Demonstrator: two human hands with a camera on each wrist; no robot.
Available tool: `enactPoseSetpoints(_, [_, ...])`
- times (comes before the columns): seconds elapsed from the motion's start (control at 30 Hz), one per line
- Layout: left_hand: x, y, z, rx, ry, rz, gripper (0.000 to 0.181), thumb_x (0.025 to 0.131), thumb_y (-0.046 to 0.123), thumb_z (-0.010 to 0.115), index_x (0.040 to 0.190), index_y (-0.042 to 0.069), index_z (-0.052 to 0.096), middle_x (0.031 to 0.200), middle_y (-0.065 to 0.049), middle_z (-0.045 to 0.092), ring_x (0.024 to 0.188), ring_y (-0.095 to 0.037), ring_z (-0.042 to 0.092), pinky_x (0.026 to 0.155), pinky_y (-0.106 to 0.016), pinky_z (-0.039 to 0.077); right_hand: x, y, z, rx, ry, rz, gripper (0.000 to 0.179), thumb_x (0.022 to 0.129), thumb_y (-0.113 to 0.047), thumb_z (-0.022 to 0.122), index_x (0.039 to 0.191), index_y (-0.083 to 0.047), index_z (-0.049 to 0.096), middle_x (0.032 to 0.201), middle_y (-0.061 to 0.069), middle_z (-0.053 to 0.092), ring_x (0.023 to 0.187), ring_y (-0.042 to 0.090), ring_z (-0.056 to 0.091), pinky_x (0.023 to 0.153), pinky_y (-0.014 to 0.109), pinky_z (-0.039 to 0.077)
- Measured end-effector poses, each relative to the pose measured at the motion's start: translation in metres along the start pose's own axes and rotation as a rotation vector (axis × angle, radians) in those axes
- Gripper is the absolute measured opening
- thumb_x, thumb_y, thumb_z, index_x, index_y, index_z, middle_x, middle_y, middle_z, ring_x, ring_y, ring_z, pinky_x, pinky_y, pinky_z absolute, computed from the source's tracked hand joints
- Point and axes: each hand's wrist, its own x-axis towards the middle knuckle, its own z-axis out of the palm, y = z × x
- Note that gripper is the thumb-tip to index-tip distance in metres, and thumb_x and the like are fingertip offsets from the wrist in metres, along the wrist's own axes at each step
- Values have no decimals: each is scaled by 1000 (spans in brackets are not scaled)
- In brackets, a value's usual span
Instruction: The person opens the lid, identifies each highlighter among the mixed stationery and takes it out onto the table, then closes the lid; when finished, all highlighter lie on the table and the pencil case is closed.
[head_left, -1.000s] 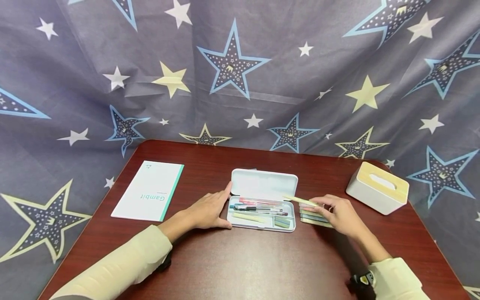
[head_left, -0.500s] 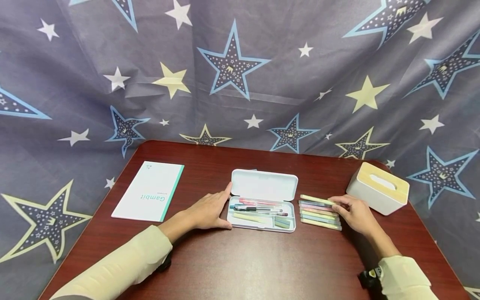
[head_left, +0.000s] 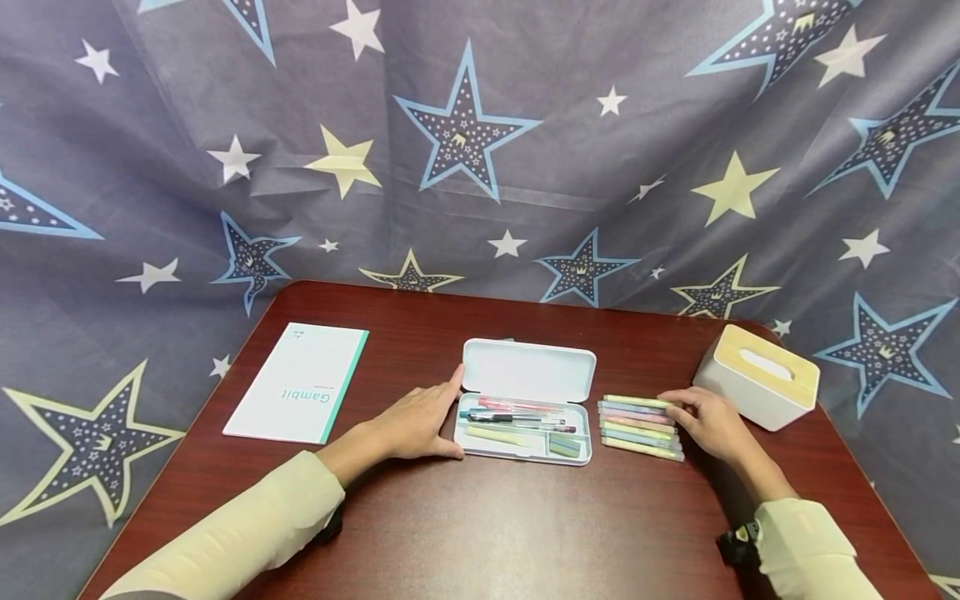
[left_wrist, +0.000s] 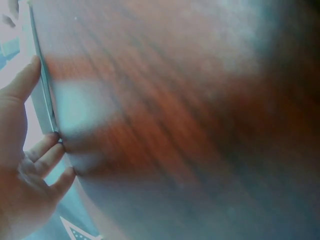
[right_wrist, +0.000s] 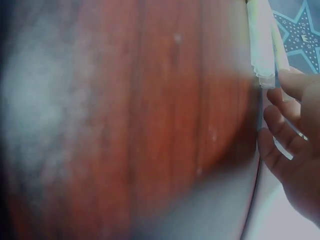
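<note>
A white pencil case (head_left: 528, 372) stands with its lid tipped back, holding several pens (head_left: 517, 419), a pale yellow stick (head_left: 497, 435) and small greenish blocks (head_left: 564, 445). My left hand (head_left: 417, 422) rests against the case's left side, fingers and thumb extended; the left wrist view shows fingertips at its edge. Right of the case lies a row of several pastel highlighters (head_left: 637, 439). With thumb and fingers, my right hand (head_left: 708, 423) pinches the right end of the farthest one, a pale yellow highlighter (head_left: 632, 401). In the right wrist view, the pinched highlighter (right_wrist: 279, 42) sits beside the row.
A white notebook (head_left: 296, 383) with a green spine lies at the left of the dark red wooden table (head_left: 495, 525). At the right stands a tissue box (head_left: 753, 379) with a wood-look top, just behind my right hand. A star-patterned cloth (head_left: 480, 217) hangs behind the table.
My right hand has moved right and lowered the pale yellow highlighter from above the row to its far side, then drawn it closer alongside the others. The left hand stays put.
</note>
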Motion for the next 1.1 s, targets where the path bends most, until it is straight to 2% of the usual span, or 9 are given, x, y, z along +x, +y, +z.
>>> enactPoseSetpoints(0.27, [-1, -1, 0, 0, 1, 3, 128, 81, 57, 80, 163, 0, -1, 144, -10, 57, 141, -27, 50, 111, -51, 42, 7, -3, 2, -9, -82, 37, 20, 92, -9, 72, 110, -10, 79, 99, 9, 74, 81, 15, 57, 70, 35, 44])
enactPoseSetpoints(0.67, [-1, -1, 0, -5, -10, 6, 128, 82, 57, 79, 163, 0, -2, 148, -11, 55, 143, -27, 47, 112, -51, 40, 6, -8, -2, 0, -121, 66, 25, 92, -11, 72, 116, -6, 76, 106, 15, 72, 83, 18, 58, 72, 38, 45])
enactPoseSetpoints(0.93, [0, 0, -1, -14, -7, -2, 128, 82, 56, 80, 163, 0, -2, 146, -10, 56, 142, -26, 49, 113, -52, 40, 7, -26, -12, -38, -40, -25, 24, 89, -7, 73, 112, -6, 76, 103, 12, 72, 85, 24, 63, 75, 44, 48])
enactPoseSetpoints(1.1, [0, 1, -2, -16, -11, -7, 128, 81, 56, 80, 163, 0, -1, 147, -11, 55, 142, -27, 48, 112, -52, 40, 10, -46, -10, -39, -32, -73, 23, 89, -5, 73, 111, -8, 77, 100, 7, 73, 81, 16, 63, 71, 38, 50])
